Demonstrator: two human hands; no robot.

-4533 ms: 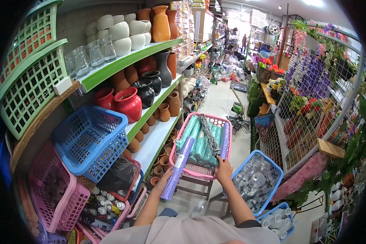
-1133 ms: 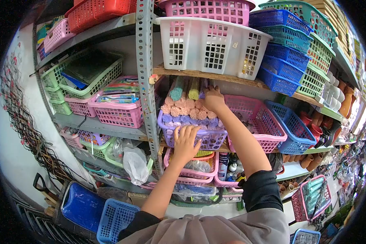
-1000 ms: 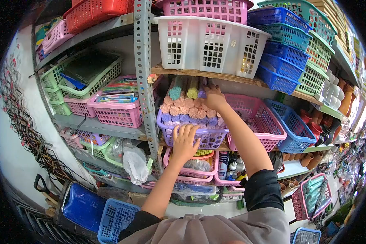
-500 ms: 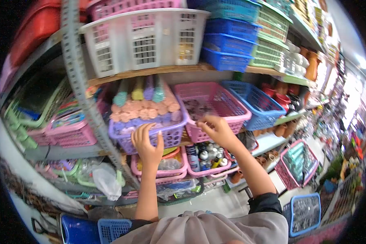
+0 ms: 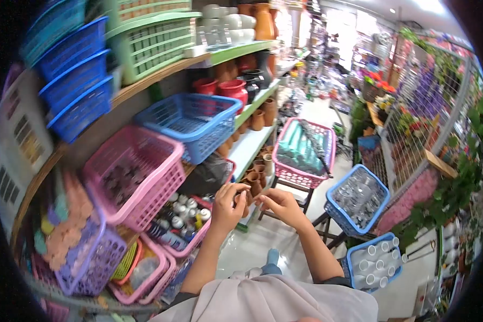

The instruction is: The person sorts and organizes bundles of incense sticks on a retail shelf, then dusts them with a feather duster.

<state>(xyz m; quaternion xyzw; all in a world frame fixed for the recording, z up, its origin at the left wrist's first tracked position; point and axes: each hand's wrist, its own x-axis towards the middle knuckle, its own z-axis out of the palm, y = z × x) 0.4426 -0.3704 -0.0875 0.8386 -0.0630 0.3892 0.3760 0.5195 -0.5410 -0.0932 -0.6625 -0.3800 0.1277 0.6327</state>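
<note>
My left hand (image 5: 231,207) is raised in front of my body, its fingers curled toward the thumb. Close beside it, my right hand (image 5: 280,206) has thumb and fingertips drawn together, pointing at the left hand. Whatever either hand may hold is too small to make out. Left of the hands, a pink basket of bottles and cans (image 5: 203,234) stands on a low shelf. Above that, a pink basket (image 5: 163,185) holds small dark pieces. A blue basket (image 5: 208,140) sits beyond it, and brown clay pots (image 5: 254,185) stand behind the hands.
A pink basket of green packets (image 5: 284,173) stands on a stool ahead. To the right are a blue basket of clear glassware (image 5: 335,217) and a blue basket of white tubes (image 5: 354,268). A wire mesh rack (image 5: 413,129) with flowers lines the right side.
My view has swung right, from the shelf baskets toward the aisle. My hands have left the purple and pink baskets and come together before me.
</note>
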